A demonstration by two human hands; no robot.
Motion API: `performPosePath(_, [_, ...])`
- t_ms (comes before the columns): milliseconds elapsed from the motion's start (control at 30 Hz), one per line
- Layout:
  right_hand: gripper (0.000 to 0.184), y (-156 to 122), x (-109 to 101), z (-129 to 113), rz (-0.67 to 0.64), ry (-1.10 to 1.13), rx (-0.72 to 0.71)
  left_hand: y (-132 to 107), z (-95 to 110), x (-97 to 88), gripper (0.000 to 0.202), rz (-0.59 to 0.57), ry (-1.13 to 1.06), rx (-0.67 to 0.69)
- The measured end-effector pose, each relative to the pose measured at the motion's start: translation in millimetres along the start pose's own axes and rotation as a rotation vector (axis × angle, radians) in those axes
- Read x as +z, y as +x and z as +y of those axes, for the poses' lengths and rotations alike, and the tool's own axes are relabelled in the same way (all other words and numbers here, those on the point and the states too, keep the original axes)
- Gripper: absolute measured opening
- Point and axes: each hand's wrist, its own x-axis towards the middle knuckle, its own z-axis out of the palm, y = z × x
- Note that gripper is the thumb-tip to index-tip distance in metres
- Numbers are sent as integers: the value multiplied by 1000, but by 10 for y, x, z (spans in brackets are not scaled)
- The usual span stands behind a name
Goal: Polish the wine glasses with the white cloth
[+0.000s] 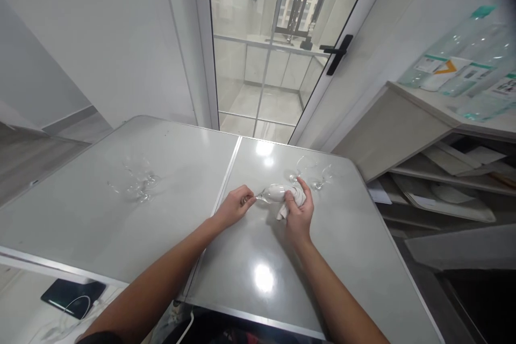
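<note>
Stemmed glass (275, 193) lies tipped on its side in our 2 hands, just right of the tabletop's seam strip (230, 173); we cannot tell whether its bowl touches the tabletop (237, 269). Left hand (237, 205), beside the seam strip: fingers closed in a pinch at the stem end, foot mostly hidden. Right hand (300, 214), farther right of the strip: partly curled, a pale cloth (297, 198) bunched in its grip against the bowl's mouth end, thumb on the near side.

Handling, as we judge it: light, stiff, thin-walled, slick where bare, easily cracked. Stem gives the surest hold but could snap under twisting; bowl wants a soft, even grip through the cloth, with little squeeze at the rim.

Edges and room: clear glassware (317, 186) sits right of the strip, beyond the right hand, its nearest piece close to the extended index finger; contact unclear. More transparent glassware (142, 188) sits well left of the strip, count uncertain. We judge the widest room to be on the near side, right of the strip.
</note>
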Motion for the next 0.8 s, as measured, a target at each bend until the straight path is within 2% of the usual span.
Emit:
performPosePath(133, [65, -34, 10, -76, 122, 142, 31, 3, -44, 10, 31, 197, -148, -95])
performPosePath(200, [69, -22, 6, -93, 91, 227, 79, -4, -25, 0, 35, 259, -208, -114])
performPosePath(233, [73, -18, 4, -101, 31, 266, 110, -10, -10, -5, 36, 245, -234, -108])
performPosePath(300, [78, -24, 6, -118, -162, 342, 200, -24, 20, -7, 37, 126, -289, -81])
performPosePath(400, [69, -56, 17, -150, -394, 466, 361, -42, 43, 2, 40, -86, -435, -97])
performPosePath(500, [66, -68, 15, -166, -435, 545, 455, -42, 43, -2, 41, -161, -610, -175])
performPosePath(600, [71, -47, -15, -147, -452, 557, 470, -31, 34, -15, 43, -176, -688, -220])
performPosePath(800, [113, -23, -77, -96, -559, 475, 353, -15, 15, 7, 44, -154, -824, -267])
